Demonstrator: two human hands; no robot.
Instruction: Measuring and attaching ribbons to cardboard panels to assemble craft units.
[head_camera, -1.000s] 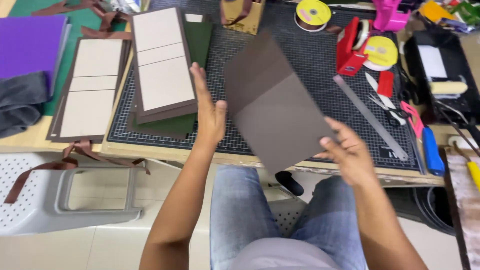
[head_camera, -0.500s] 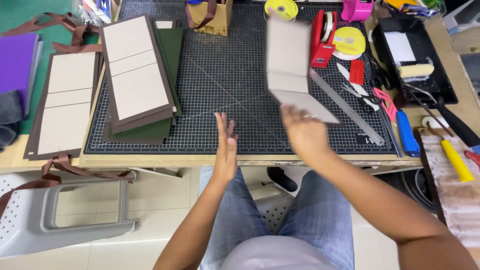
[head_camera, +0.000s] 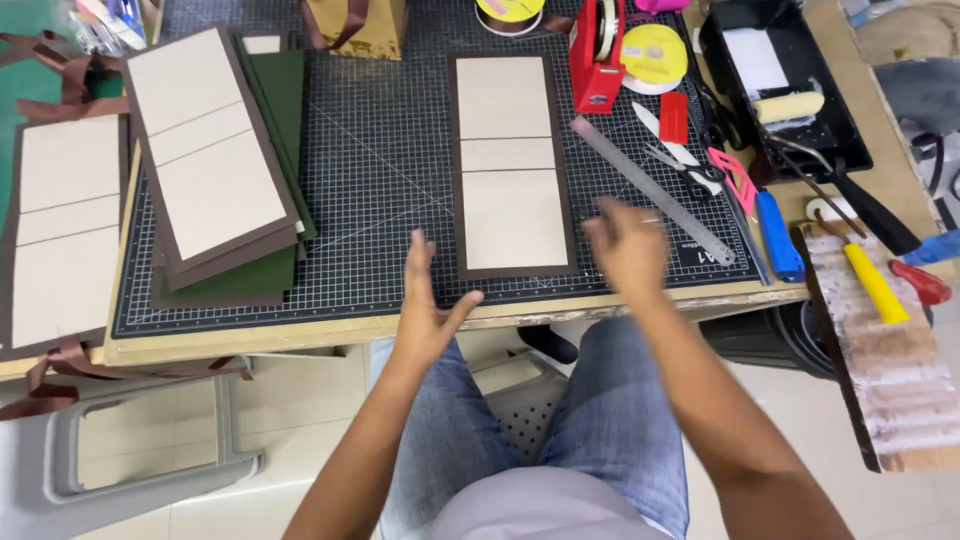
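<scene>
Both hands empty — left hand (head_camera: 425, 310) open, right hand (head_camera: 628, 245) blurred, fingers loose — with the cover (head_camera: 512, 165) flat on the mat (head_camera: 390, 150) just beyond the fingertips; square it to the grid before pressing.

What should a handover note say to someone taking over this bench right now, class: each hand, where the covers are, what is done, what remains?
Left hand: open, empty, at the mat's near edge.
Right hand: empty, blurred, above the steel ruler.
Brown cover: flat on the mat, beige boards up, between the hands.
Done: cover laid open; similar covers stacked left.
Left: nothing visibly begun on this cover.
</scene>
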